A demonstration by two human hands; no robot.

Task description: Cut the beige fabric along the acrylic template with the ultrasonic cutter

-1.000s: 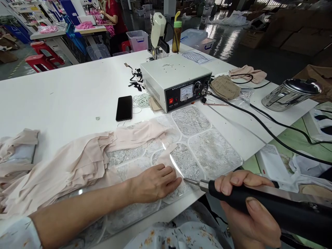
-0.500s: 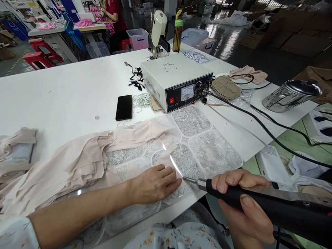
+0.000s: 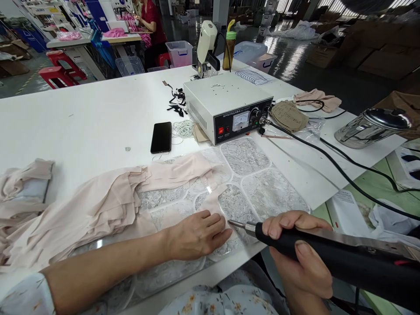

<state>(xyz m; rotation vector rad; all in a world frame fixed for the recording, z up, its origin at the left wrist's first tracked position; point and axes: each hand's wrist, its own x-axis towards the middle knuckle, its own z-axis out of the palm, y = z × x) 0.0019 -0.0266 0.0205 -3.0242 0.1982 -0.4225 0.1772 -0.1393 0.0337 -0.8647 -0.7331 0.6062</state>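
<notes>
My left hand [image 3: 198, 234] rests with curled fingers on a small pale beige fabric piece [image 3: 213, 199], pressing it to the marbled mat [image 3: 275, 190]. My right hand [image 3: 298, 245] is wrapped around the black handle of a handheld ultrasonic welder [image 3: 357, 267]. The welder's thin metal tip points left and sits close beside my left fingertips, at the fabric's edge; whether it touches the cloth is hard to tell. To the left, a layered pile of beige fabric pieces [image 3: 101, 197] spreads over the mat and table.
A white control box [image 3: 226, 105] with a dial stands behind the mat, its cable [image 3: 328, 157] curving right. Near it lie a black phone [image 3: 161, 137] and thin cord [image 3: 183, 129]. A steel-lidded jug [image 3: 370, 127] stands at right. A person in red [image 3: 154, 24] sits in the background.
The welder and my right hand have shifted slightly left, bringing the tip nearer my left fingers. My left hand keeps its place on the fabric. The whole view has shifted a little.
</notes>
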